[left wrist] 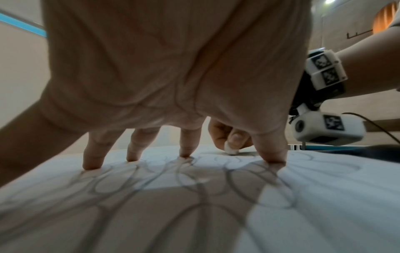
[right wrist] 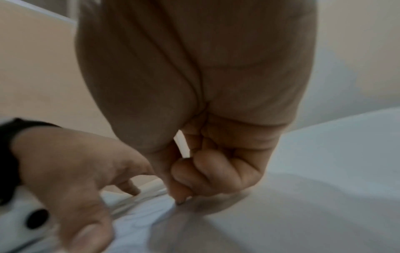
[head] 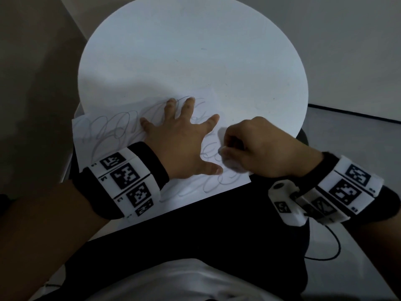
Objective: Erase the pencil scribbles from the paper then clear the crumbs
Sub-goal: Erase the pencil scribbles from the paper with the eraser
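Note:
A white sheet of paper (head: 108,135) covered in looping pencil scribbles (head: 115,127) lies at the near left edge of a round white table (head: 195,51). My left hand (head: 182,137) presses on the sheet with spread, straight fingers (left wrist: 93,154). To its right, my right hand (head: 256,148) pinches a small white eraser (head: 223,152) between thumb and curled fingers. The eraser's tip (left wrist: 230,150) touches the paper (left wrist: 194,196) near the sheet's right edge. In the right wrist view the right hand (right wrist: 205,171) is blurred and hides most of the eraser. I see no crumbs clearly.
The paper's near corners overhang the table edge above my lap in dark trousers (head: 195,224). A black cable (head: 332,246) runs over the grey floor at the right. A beige wall (head: 32,72) stands close on the left.

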Motion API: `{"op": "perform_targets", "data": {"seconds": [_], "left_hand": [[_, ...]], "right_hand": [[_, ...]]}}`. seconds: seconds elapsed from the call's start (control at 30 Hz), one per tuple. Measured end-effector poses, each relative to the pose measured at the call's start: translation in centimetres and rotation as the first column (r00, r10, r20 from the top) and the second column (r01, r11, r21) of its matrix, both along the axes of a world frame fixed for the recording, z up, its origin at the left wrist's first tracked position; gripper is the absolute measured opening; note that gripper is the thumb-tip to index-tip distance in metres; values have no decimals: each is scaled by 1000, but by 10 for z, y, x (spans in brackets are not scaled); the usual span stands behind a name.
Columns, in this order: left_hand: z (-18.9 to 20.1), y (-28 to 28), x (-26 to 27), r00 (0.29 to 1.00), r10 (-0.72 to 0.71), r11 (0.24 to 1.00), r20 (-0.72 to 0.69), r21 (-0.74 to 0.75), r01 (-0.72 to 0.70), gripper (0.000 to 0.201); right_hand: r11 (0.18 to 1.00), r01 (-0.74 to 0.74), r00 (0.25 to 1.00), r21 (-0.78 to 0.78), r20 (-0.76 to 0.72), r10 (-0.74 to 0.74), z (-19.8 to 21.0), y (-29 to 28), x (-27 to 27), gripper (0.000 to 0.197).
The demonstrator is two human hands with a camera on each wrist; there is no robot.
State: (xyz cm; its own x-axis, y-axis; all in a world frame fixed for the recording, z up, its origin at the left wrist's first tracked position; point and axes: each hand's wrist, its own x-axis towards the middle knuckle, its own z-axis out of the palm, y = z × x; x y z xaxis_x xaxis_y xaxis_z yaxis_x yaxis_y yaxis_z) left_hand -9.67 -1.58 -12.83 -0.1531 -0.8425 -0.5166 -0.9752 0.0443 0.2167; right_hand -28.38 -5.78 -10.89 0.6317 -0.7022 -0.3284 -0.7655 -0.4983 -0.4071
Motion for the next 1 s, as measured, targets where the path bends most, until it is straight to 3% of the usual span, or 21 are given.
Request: {"op": "perform_targets", "data": {"seconds": [0.1,0.2,0.37,0.47,0.6,0.73,0.87,1.0], "left_hand": [[-1,-1,0,1000,10,1000,-5,-4,-10,112],[-1,0,0,1000,1,1000,4,-11,-1,111],[-2,0,0,1000,8,1000,2,-14,-8,111],[-1,0,0,1000,7,1000,-2,-14,-7,111],[-1,-1,0,1000,18,1000,-7,-9,-18,111],[0,0,0,1000,11,1000,-1,-3,-11,111],[1,0,-1,1000,27,1000,-13,9,-27,111],[0,0,-1,1000,24,1000,-6,8,-24,111]], "right_hand": [[998,28,1000,-48,9,-27,1,-5,1,22],[998,-49,999,-28,22,50,-1,5,10,24],[998,18,1000,-59,20,-17,1,-2,7,23],[998,-53,998,-21,17,53,1,7,11,24],[999,22,1000,-39,4,-21,3,-4,3,23],[999,-41,999,20,21,41,1,7,8,25],[997,31,1000,-74,8,-31,1,-8,1,22],[1000,-6,1000,3,-15,6,1,-2,-1,25]]}}
